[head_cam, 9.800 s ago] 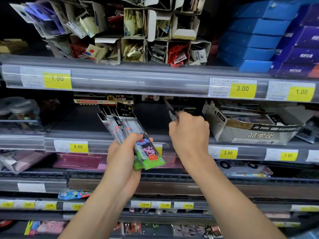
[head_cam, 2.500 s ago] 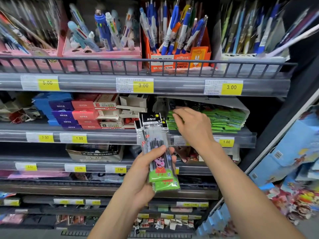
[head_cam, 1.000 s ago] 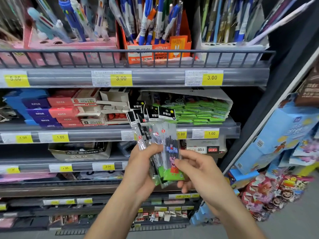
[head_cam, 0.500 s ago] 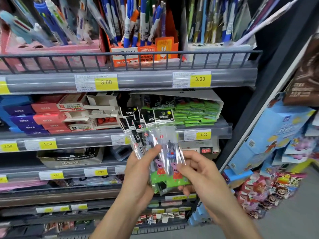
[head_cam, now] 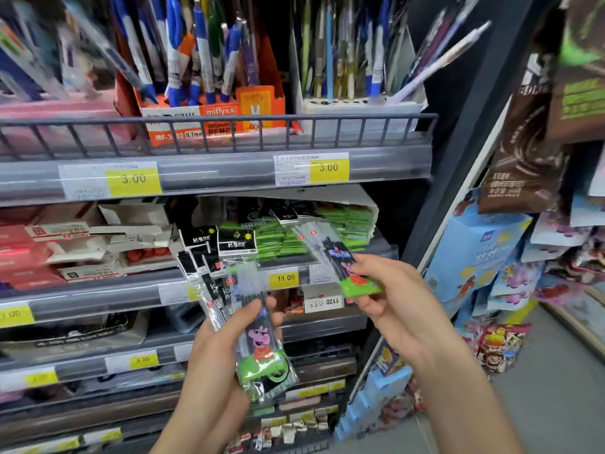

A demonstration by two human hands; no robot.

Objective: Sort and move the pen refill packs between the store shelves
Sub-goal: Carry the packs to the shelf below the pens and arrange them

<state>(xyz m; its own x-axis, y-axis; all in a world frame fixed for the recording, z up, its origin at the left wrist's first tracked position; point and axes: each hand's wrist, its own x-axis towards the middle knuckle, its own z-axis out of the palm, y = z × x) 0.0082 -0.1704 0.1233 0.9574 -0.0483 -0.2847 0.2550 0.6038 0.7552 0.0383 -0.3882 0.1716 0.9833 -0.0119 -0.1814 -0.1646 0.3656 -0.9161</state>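
Note:
My left hand [head_cam: 216,355] grips a fanned bunch of clear pen refill packs [head_cam: 255,326] with black headers and a pink cartoon pig on a green foot. My right hand [head_cam: 389,299] pinches one or two refill packs [head_cam: 340,260] of the same kind by the lower end, tilted up and left toward the second shelf. There, an open white carton holds a stack of green-footed refill packs [head_cam: 288,237] lying flat, just behind the pack in my right hand.
The top shelf [head_cam: 229,172] has a wire rail and boxes of upright pens [head_cam: 203,60]. Red and white small boxes [head_cam: 65,247] fill the second shelf's left. A dark upright post [head_cam: 458,158] ends the bay; blue cartons and snack packs [head_cam: 474,253] stand to the right.
My right hand has pulled a pack off the bunch in my left hand and lifted it up and right toward the green stack. The view has shifted closer to the shelf.

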